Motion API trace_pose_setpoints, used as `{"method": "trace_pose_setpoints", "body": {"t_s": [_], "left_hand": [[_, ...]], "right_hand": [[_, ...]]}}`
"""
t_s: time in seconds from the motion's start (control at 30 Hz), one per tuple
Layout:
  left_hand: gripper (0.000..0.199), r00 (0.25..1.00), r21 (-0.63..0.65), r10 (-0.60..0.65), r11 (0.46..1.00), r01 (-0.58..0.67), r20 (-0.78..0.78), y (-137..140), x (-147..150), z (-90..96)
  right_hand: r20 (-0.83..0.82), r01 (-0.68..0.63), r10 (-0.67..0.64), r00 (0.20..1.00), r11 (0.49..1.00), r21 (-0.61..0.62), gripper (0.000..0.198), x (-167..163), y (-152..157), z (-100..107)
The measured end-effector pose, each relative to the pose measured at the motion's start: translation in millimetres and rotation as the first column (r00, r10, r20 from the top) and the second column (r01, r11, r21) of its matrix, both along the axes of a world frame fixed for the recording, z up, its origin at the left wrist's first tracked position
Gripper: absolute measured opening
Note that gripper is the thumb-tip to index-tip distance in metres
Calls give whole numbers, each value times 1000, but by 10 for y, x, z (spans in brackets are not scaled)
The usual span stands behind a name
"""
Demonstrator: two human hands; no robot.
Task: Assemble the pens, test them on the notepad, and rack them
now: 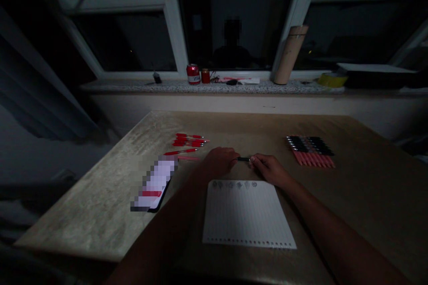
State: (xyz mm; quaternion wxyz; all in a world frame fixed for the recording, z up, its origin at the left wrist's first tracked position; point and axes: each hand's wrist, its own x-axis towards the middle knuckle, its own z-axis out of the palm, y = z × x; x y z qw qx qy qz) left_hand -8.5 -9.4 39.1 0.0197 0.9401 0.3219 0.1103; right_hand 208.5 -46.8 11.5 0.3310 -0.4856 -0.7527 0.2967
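Above the top edge of the notebook sheet, my left hand (220, 161) and my right hand (266, 168) meet around a black pen (243, 159). The left fingers close on its left part and hide it. On the right, thumb and fingertips pinch the other end, near a silvery bit. Below lies the lined sheet (247, 216), with small scribbled marks along its top and punched holes along its bottom. Several red pens (189, 141) lie in a loose group to the left. To the right, several pens with black and pinkish-red parts (310, 151) form a neat row.
A phone (155, 183) with a lit, blurred screen lies left of the sheet on the table (117, 200). On the windowsill behind stand a red can (193, 74), a small red jar (205, 76), a tall tan tube (290, 55) and a yellow tape roll (332, 80).
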Motion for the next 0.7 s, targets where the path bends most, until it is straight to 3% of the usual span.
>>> {"method": "trace_pose_setpoints", "body": {"t_s": [0.13,0.43,0.7], "left_hand": [[32,1000,-13,-6,1000,6,13,5,-2,10],[33,1000,-8,-5,1000,5,21,9,2,6],[32,999,-21,-27,999,27,32,6,9,9]], "right_hand": [[-18,18,-18,1000,1000,7,43,17,22,8],[-7,20,-20,1000,997,81,28,14,-11,23],[29,-40,39,999,998,53,44,14,0,25]]}}
